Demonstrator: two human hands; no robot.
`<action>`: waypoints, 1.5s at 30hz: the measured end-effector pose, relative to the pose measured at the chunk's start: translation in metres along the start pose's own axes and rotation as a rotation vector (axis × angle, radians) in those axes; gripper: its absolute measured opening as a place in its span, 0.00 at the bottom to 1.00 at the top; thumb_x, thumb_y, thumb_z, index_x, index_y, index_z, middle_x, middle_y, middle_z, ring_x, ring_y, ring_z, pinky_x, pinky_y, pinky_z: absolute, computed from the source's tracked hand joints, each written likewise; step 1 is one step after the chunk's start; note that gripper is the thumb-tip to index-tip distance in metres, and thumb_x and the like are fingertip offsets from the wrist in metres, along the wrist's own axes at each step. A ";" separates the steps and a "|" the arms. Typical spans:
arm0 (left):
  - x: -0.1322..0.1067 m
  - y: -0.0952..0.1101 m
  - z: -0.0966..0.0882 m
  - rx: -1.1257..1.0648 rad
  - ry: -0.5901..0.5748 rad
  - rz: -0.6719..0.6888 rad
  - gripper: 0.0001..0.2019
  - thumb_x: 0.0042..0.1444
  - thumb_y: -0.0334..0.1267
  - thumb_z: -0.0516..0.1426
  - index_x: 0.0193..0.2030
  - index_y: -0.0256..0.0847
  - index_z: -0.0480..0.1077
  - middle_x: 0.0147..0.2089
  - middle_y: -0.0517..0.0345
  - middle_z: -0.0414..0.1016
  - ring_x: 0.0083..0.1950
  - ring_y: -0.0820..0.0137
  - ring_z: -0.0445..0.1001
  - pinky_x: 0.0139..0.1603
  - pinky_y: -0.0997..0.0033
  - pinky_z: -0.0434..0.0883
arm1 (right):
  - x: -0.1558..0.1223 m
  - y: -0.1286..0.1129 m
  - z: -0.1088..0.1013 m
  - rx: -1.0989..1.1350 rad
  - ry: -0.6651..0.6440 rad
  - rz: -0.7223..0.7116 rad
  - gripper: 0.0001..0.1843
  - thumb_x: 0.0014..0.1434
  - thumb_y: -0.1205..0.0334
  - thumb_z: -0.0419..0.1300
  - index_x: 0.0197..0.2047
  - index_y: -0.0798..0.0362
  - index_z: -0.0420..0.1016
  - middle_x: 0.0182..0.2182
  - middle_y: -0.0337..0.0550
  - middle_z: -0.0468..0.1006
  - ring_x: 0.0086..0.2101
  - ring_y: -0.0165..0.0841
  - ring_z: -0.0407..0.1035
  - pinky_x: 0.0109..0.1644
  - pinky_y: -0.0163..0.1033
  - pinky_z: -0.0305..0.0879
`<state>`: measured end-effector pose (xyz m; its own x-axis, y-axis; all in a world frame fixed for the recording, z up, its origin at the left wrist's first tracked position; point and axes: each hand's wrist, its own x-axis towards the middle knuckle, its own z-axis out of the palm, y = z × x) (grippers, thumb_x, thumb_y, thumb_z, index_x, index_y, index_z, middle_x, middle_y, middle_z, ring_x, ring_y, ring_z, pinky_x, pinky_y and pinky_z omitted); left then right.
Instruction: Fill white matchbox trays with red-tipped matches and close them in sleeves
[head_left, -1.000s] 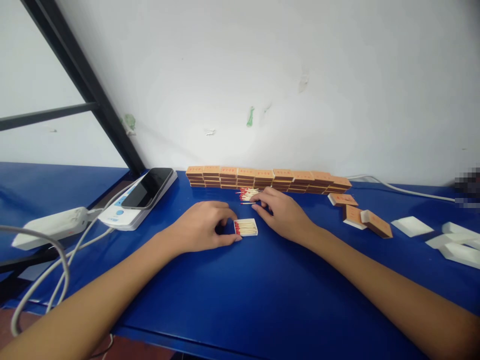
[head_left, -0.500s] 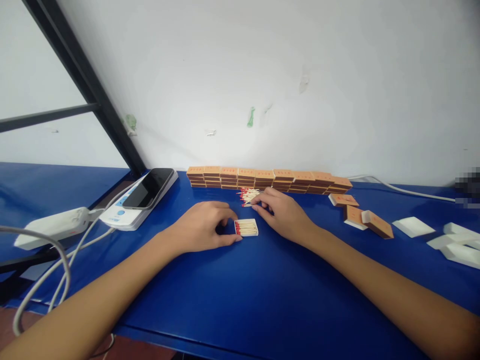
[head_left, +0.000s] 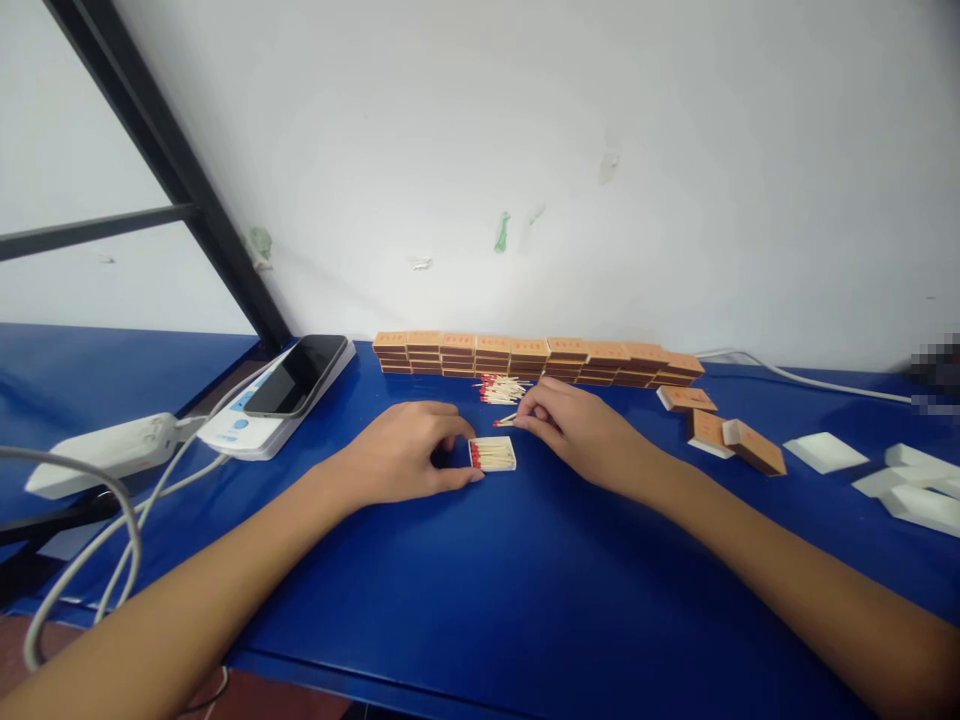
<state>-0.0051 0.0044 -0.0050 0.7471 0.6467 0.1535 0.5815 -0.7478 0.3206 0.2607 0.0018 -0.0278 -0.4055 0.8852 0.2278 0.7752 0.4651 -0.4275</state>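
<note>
My left hand [head_left: 409, 452] rests on the blue table with its thumb and forefinger curled at the left corners of a small white matchbox tray [head_left: 514, 465], gripping it there. Red-headed matches [head_left: 491, 456] lie side by side inside the tray, heads to the left. Between thumb and fingertips, my right hand [head_left: 574, 428] pinches a matchstick [head_left: 505, 421], its red head pointing left, just above and beyond the tray's far edge. A loose pile of matches [head_left: 502, 389] lies behind it, near the stacked boxes.
Stacked orange matchboxes [head_left: 495, 350] line the wall. To the right are a few loose matchbox covers [head_left: 756, 448] and several white trays [head_left: 826, 453]. At left, a phone [head_left: 296, 377] lies on a white device [head_left: 240, 437], beside a power strip [head_left: 105, 457] and cables [head_left: 127, 515].
My right hand has drawn back from the match pile toward me, bringing a matchstick close to the tray. My left hand and the tray have stayed in place.
</note>
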 end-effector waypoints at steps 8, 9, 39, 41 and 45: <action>0.000 0.000 0.000 -0.005 -0.001 -0.002 0.16 0.62 0.48 0.66 0.51 0.40 0.80 0.38 0.58 0.74 0.37 0.69 0.72 0.37 0.67 0.68 | -0.006 -0.006 -0.010 0.059 -0.067 0.183 0.09 0.72 0.61 0.58 0.38 0.51 0.75 0.35 0.43 0.76 0.35 0.36 0.69 0.38 0.40 0.61; 0.000 0.000 0.000 -0.006 -0.001 -0.005 0.16 0.62 0.48 0.66 0.51 0.40 0.80 0.38 0.58 0.74 0.37 0.69 0.72 0.37 0.67 0.68 | -0.006 -0.005 -0.009 0.052 -0.079 0.196 0.09 0.72 0.62 0.58 0.38 0.51 0.75 0.36 0.43 0.77 0.36 0.36 0.69 0.39 0.40 0.61; 0.000 0.000 -0.001 0.001 -0.008 0.002 0.17 0.62 0.48 0.67 0.52 0.40 0.80 0.38 0.58 0.74 0.36 0.69 0.72 0.37 0.67 0.68 | -0.008 0.017 -0.008 0.021 -0.124 0.023 0.07 0.70 0.63 0.56 0.39 0.51 0.73 0.37 0.44 0.74 0.36 0.36 0.68 0.39 0.40 0.62; 0.000 0.001 -0.001 0.003 -0.003 0.000 0.16 0.62 0.48 0.67 0.52 0.40 0.80 0.38 0.58 0.74 0.36 0.69 0.72 0.37 0.67 0.68 | -0.009 0.010 -0.011 0.020 -0.122 0.031 0.07 0.70 0.63 0.56 0.39 0.51 0.72 0.37 0.44 0.74 0.35 0.35 0.67 0.39 0.40 0.62; 0.000 0.001 0.000 -0.001 -0.005 -0.002 0.17 0.62 0.47 0.67 0.52 0.40 0.80 0.38 0.58 0.74 0.36 0.70 0.72 0.37 0.67 0.69 | -0.013 -0.008 -0.010 0.062 -0.063 0.015 0.07 0.72 0.62 0.56 0.39 0.50 0.73 0.36 0.41 0.73 0.34 0.34 0.66 0.38 0.40 0.61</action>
<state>-0.0047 0.0038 -0.0045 0.7478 0.6472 0.1482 0.5822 -0.7465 0.3222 0.2650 -0.0132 -0.0187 -0.4250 0.8898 0.1660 0.7511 0.4490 -0.4840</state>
